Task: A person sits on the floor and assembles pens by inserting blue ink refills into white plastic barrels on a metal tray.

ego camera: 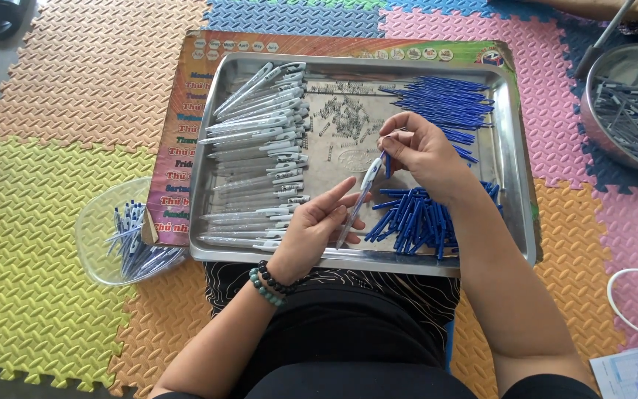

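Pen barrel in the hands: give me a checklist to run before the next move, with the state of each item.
1. Left hand grips the pen barrel: ok.
2. Right hand pinches a blue part at the barrel's top end: ok.
3. Blue part fully seated in the barrel: cannot tell.
4. Springs lie loose within the metal tray: ok.
5. Empty barrels stacked at the tray's left side: ok.
6. Clear bowl holding pens beside the tray: ok.
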